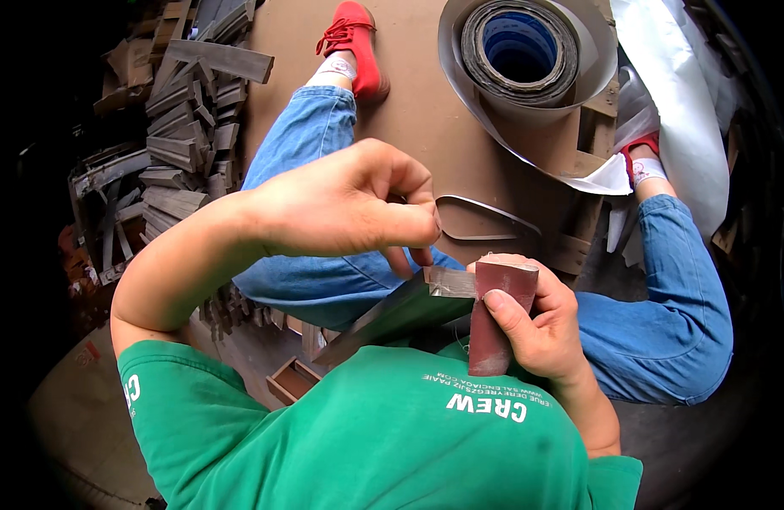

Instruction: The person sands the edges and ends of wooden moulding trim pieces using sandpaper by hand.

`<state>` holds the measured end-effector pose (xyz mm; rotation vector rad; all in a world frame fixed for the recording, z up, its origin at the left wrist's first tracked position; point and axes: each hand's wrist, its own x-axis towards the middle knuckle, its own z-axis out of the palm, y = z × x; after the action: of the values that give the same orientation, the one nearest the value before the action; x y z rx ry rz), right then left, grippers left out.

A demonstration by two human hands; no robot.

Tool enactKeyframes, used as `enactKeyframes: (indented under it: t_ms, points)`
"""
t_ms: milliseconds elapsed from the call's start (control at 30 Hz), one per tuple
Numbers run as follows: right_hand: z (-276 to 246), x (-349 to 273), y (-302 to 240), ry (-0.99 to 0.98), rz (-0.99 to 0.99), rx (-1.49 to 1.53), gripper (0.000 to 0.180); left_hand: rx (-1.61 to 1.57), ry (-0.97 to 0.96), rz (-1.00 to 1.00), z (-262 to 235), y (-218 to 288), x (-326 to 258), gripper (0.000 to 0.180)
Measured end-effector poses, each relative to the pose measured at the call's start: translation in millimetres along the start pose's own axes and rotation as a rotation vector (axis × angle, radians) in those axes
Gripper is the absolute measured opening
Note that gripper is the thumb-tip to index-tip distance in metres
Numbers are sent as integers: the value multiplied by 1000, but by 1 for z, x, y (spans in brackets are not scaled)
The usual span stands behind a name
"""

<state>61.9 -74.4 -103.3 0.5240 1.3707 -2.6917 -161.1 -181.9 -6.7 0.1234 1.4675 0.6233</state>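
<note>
My left hand (366, 200) is raised in front of my body, thumb and index finger pressed together in a pinch. Anything between those fingertips is too small to make out; the other fingers curl down close to a wooden board's end. That grey board (451, 283) slants across my lap, its far end squared off. In my right hand (549, 327) is a folded strip of reddish-brown sandpaper (492, 336), with the thumb pressed on its face. The sandpaper lies against the board's end, and my right fingers are partly hidden behind it.
A large roll of sheet material (519, 51) with a blue core stands ahead on brown board (409, 127). Many wooden pieces (183, 127) are piled at the left. White plastic sheeting (681, 110) hangs at the right. A wooden frame (294, 378) lies low beside me.
</note>
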Motion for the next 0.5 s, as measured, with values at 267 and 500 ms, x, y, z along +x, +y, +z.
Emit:
enactKeyframes:
  t_ms: [267, 500]
  points:
    - [0, 1, 0, -21, 14, 50, 23, 13, 16, -30, -4, -8, -11, 17]
    - [3, 3, -1, -15, 12, 45, 22, 218, -17, -11, 6, -5, -13, 22]
